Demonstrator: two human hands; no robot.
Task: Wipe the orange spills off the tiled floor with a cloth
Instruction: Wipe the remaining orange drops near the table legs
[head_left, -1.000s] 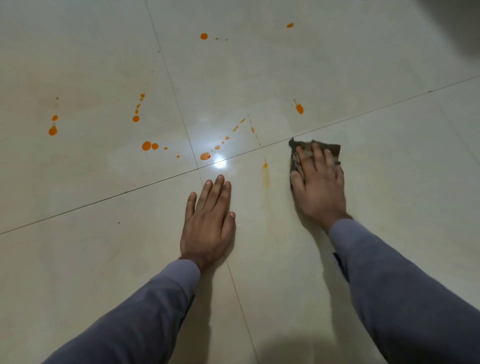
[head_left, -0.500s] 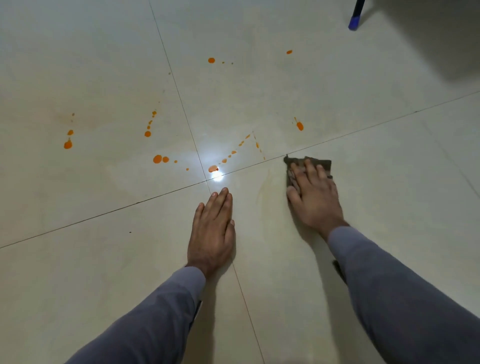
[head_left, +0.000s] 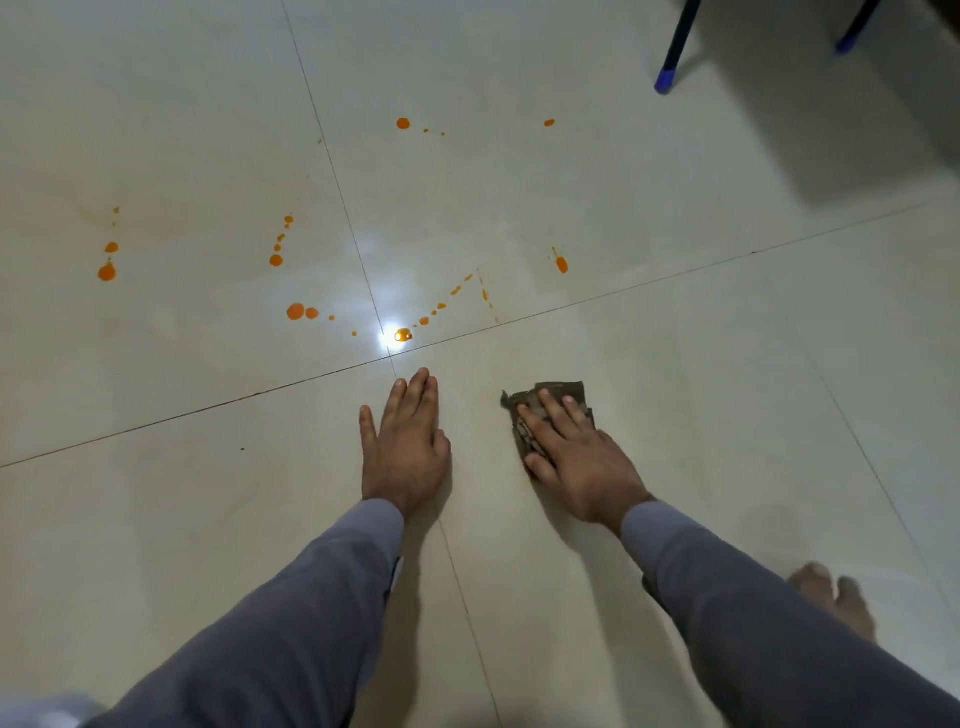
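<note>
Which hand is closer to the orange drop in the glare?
Left. The left hand lies flat just below the drop; the right hand, pressing the cloth, is farther off, below and right.

A right hand (head_left: 576, 452) covers most of a brown cloth (head_left: 550, 397), hiding its near part. Two dark chair legs (head_left: 675, 47) with blue tips run off the top edge. A bare foot (head_left: 836, 603) at lower right is blurred.
</note>
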